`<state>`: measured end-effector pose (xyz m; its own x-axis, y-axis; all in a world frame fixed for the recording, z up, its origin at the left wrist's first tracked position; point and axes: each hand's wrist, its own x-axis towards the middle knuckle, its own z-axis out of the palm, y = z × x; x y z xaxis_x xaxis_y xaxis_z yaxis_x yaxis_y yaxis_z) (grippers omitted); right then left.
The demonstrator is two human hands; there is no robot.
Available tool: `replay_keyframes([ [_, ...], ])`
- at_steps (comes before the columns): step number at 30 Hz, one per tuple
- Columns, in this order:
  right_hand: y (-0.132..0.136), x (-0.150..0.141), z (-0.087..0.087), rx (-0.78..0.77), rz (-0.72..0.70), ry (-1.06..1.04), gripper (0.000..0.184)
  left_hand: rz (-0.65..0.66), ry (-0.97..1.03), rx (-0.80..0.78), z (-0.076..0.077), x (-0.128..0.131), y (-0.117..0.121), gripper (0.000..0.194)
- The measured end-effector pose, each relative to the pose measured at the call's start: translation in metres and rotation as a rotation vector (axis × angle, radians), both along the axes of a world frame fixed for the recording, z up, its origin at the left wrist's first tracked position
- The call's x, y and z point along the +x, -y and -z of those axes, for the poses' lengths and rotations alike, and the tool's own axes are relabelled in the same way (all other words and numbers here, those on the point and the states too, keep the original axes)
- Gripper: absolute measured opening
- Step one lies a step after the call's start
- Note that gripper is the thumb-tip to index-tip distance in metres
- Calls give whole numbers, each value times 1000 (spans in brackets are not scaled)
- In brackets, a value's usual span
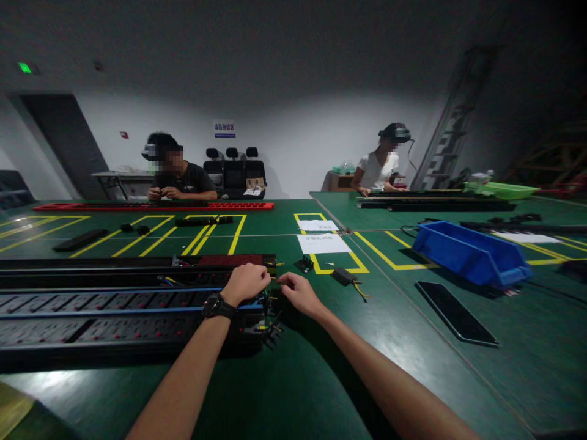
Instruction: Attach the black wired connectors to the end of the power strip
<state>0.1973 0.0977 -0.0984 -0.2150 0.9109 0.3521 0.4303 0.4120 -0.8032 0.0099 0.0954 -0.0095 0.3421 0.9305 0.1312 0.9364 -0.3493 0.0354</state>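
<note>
Several long black power strips (137, 327) with rows of sockets lie side by side at the left, loose wires and black end pieces (273, 333) at their right ends. Over these ends, my left hand (247, 282), with a black watch on the wrist, has its fingers closed. Facing it, my right hand (299, 294) pinches close to the left fingertips. A thin yellowish wire end (274, 278) shows between the two hands; what each holds is mostly hidden by the fingers.
Right of my hands lie a small black box with yellow wires (345, 277), a phone-like tablet (456, 313) and a blue bin (472, 253). Paper sheets (323, 243) lie ahead. Two people work across the green table, near a red strip (156, 207) and black strips (435, 201).
</note>
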Motion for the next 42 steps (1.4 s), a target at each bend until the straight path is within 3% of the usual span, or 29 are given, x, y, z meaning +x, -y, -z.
replay_keyframes([
  [37,6,-2,-11,-14,78,-68,27,3,-3,11,-1,-1,0,40],
  [42,5,12,-15,102,160,191,27,2,7,8,-2,-1,1,40],
])
